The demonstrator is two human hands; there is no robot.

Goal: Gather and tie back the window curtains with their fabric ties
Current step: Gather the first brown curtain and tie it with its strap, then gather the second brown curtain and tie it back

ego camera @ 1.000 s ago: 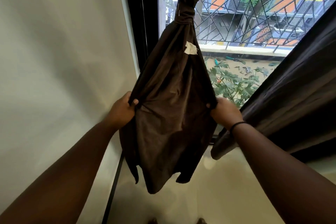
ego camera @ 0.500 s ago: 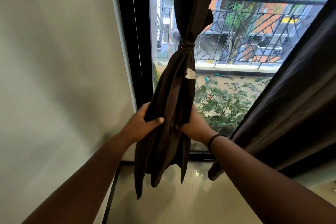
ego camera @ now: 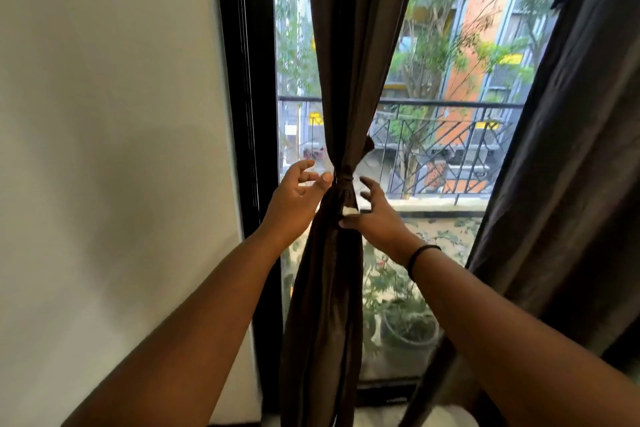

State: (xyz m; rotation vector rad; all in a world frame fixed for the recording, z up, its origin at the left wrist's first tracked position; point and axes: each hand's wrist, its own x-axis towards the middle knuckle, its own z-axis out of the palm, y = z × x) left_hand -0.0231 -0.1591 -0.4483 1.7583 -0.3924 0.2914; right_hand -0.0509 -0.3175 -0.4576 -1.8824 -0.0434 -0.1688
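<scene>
From the head view, the left curtain (ego camera: pixel 349 73) hangs gathered at the window, cinched by its fabric tie (ego camera: pixel 344 181). That curtain looks done. The right curtain (ego camera: pixel 568 163) hangs loose and untied. The left hand (ego camera: pixel 294 198) and right hand (ego camera: pixel 375 215) flank the knot, fingers spread and gripping nothing, though the left thumb may touch it. Glass lies clear between the curtains; the black window frame (ego camera: pixel 242 114) crowds the left.

dark brown curtain (ego camera: pixel 332 288) with a white tag (ego camera: pixel 350 210); black window frame (ego camera: pixel 242 114); black wristband (ego camera: pixel 420 253).
</scene>
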